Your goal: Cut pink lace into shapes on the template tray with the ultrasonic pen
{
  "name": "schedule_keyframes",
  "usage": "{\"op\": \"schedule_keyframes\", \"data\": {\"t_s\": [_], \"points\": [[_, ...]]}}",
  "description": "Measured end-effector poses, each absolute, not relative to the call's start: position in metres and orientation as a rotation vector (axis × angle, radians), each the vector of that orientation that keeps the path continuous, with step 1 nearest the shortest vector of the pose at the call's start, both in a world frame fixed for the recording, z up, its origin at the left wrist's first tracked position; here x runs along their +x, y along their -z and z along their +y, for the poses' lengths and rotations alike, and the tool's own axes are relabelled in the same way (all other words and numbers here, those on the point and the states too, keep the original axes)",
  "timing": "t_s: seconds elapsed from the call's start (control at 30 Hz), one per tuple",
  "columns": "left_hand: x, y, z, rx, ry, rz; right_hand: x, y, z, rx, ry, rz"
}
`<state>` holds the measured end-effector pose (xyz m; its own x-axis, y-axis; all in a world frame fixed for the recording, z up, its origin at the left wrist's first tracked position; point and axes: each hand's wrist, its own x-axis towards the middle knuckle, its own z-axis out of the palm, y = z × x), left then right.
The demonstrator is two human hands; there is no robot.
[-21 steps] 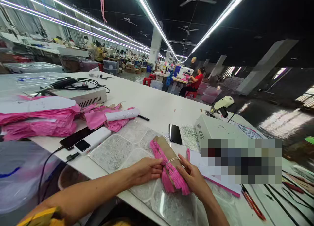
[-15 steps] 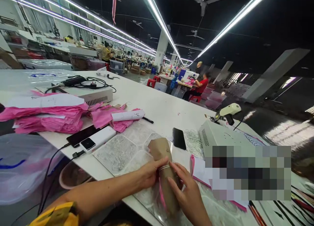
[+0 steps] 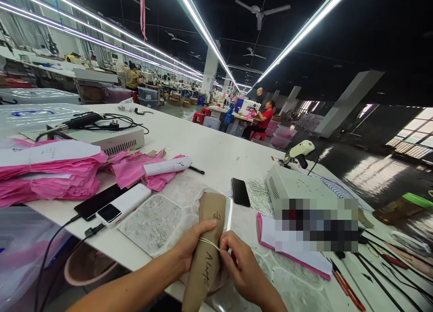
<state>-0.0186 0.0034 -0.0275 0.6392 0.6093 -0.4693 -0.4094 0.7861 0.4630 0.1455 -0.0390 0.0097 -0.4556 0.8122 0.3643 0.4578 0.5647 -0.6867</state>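
You have the brown bundle [image 3: 202, 278] above the near edge of the tabletop [image 3: 189, 131], over the clear plastic sheet [image 3: 152, 221], its handwriting facing up and its lower end towards you. Your left hand [image 3: 189, 246] is closed around it, thumb laid across the top beside the pale band [image 3: 210, 244]. Your right hand [image 3: 238, 262] has its fingers curled nearly closed at the band's right side; whether they pinch band or bundle, you cannot tell. The step looks like settling the band around the bundle; the next move calls for a steady left grip and even tension.
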Motion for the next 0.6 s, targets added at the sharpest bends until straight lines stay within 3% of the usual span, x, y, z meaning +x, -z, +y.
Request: {"op": "schedule_keyframes", "data": {"t_s": [0.2, 0.37, 0.6], "points": [[-0.026, 0.022, 0.006, 0.299, -0.614, 0.722, 0.141, 0.004, -0.041, -0.876, -0.818, -2.036], [-0.027, 0.017, 0.012, 0.279, -0.698, 0.793, 0.141, 0.016, -0.041, -1.029, -0.919, -1.970], [-0.022, 0.007, 0.018, 0.320, -0.931, 0.803, 0.135, 0.037, -0.056, -0.922, -0.467, -2.168]]}}
